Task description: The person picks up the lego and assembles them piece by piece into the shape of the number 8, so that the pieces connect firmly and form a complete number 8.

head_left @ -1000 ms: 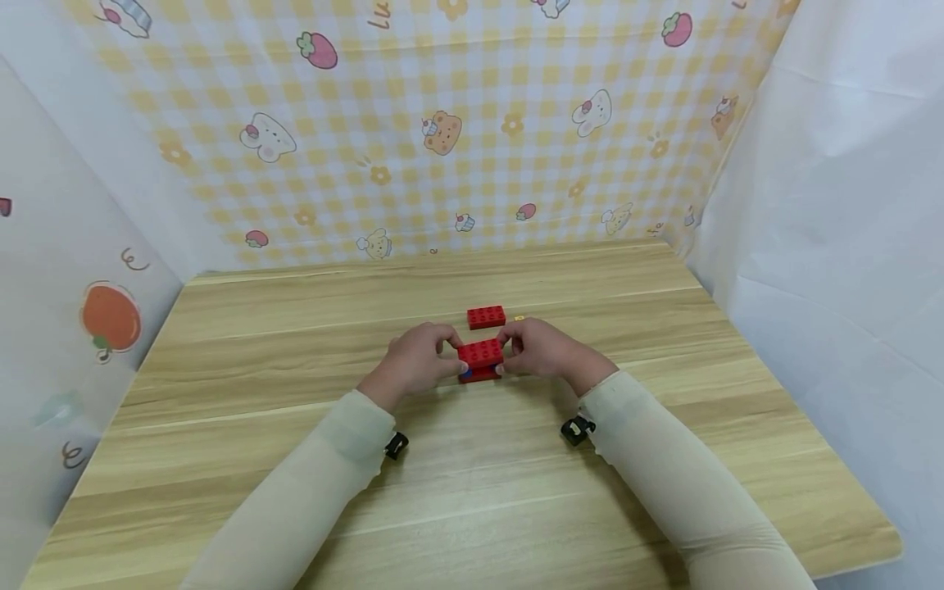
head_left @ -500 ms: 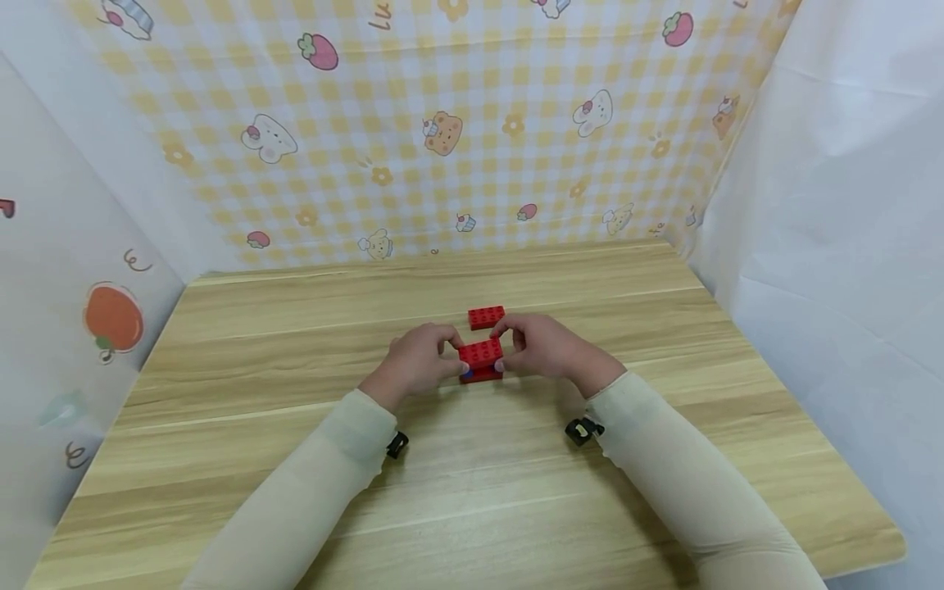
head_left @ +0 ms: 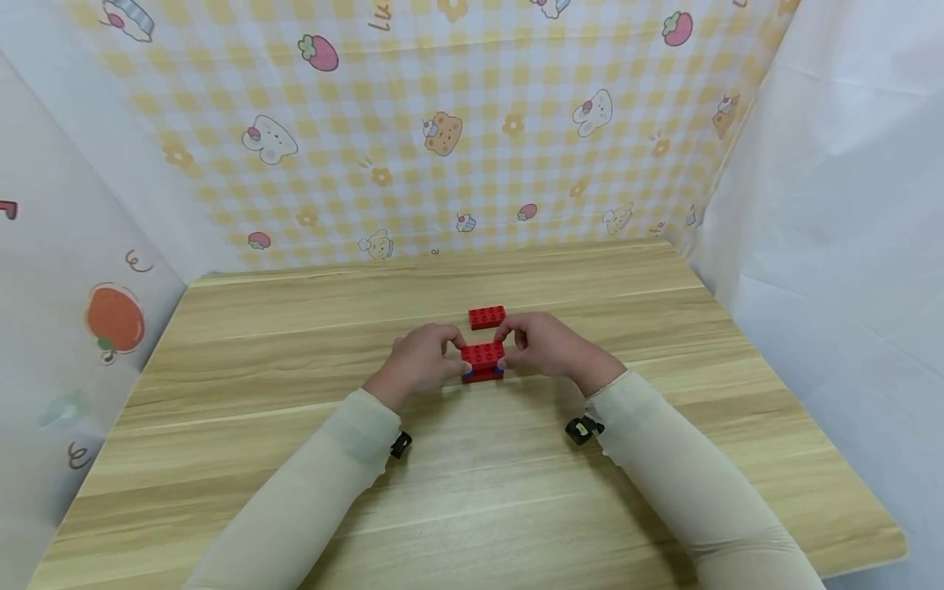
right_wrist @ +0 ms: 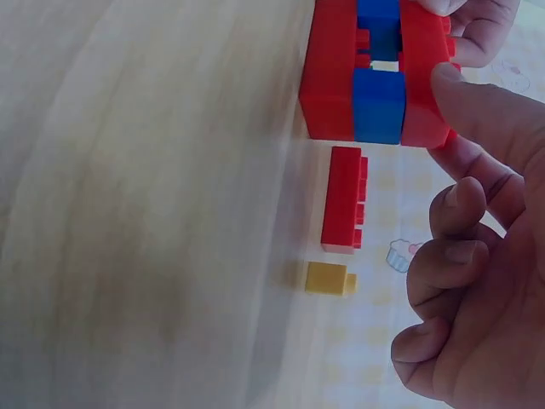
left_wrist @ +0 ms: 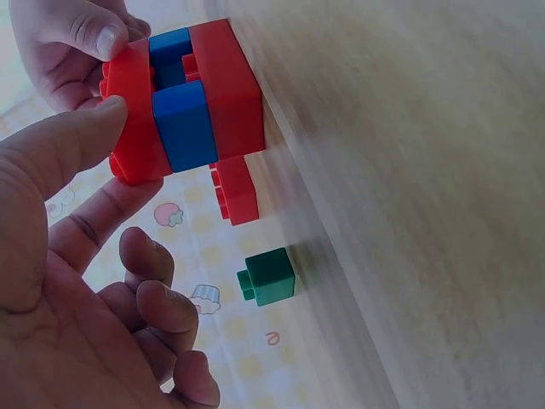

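A small stack of toy building blocks stands mid-table. At its base lies a red block (head_left: 483, 377), and another red block (head_left: 483, 355) forms the top. Two blue blocks sit between them, the left-end blue block (left_wrist: 186, 128) and the right-end blue block (right_wrist: 379, 106), with a gap in the middle. My left hand (head_left: 419, 365) pinches the top red block at its left end between thumb and index finger. At the right end, my right hand (head_left: 547, 348) pinches the same block likewise. The other fingers of both hands are loosely curled.
Behind the stack lies a separate red block (head_left: 487, 317). The left wrist view has a green block (left_wrist: 271, 277) on the table, and the right wrist view a yellow block (right_wrist: 327, 279). A patterned cloth (head_left: 442, 188) hangs along the table's back edge.
My right hand has shifted its fingers at the block's right end and now hides the yellow block from the head view. The top red block has moved slightly right and looks straighter.
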Demonstrator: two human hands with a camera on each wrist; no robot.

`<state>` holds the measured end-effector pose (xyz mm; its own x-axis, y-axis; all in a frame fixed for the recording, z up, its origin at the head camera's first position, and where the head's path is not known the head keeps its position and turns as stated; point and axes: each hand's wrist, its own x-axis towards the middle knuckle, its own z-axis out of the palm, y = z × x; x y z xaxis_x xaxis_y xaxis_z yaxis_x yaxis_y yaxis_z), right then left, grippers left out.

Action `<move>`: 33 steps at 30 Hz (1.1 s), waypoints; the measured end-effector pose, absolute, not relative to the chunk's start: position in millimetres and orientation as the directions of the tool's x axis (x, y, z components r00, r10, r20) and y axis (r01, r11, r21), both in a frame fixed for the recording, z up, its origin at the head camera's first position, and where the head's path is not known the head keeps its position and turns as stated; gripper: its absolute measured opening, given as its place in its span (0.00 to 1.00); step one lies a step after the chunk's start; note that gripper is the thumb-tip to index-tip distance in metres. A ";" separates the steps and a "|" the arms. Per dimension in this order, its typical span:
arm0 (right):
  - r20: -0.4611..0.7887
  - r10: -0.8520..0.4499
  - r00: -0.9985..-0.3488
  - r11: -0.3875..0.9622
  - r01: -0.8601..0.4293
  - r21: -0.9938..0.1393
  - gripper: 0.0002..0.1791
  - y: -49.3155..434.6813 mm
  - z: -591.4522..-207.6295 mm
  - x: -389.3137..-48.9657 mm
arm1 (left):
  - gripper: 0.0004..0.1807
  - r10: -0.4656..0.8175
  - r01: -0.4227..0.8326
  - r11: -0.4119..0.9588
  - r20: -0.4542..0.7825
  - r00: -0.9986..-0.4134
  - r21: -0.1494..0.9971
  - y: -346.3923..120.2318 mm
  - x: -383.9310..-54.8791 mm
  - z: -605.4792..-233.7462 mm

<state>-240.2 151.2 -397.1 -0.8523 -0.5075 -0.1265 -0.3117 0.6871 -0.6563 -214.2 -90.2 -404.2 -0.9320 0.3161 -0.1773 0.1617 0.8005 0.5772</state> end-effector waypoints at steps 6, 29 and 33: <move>-0.132 -0.509 -0.850 0.677 -0.301 -0.672 0.15 151.8 -399.0 -240.5 | 0.11 0.309 0.153 0.805 -0.184 -0.933 0.573 -89.1 -214.8 -403.8; -0.156 -0.540 -0.827 0.613 -0.260 -0.746 0.12 155.5 -405.6 -244.0 | 0.12 0.286 0.136 0.799 -0.172 -0.943 0.586 -86.9 -213.8 -404.4; -0.156 -0.543 -0.825 0.612 -0.261 -0.746 0.12 153.9 -406.9 -245.0 | 0.12 0.273 0.117 0.795 -0.177 -0.946 0.596 -88.0 -213.3 -404.6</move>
<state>-245.0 153.9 -406.9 -0.8253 -0.5427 -0.1563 -0.2612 0.6122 -0.7463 -213.3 -88.0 -404.6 -0.9456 0.2728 -0.1774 0.1174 0.7945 0.5957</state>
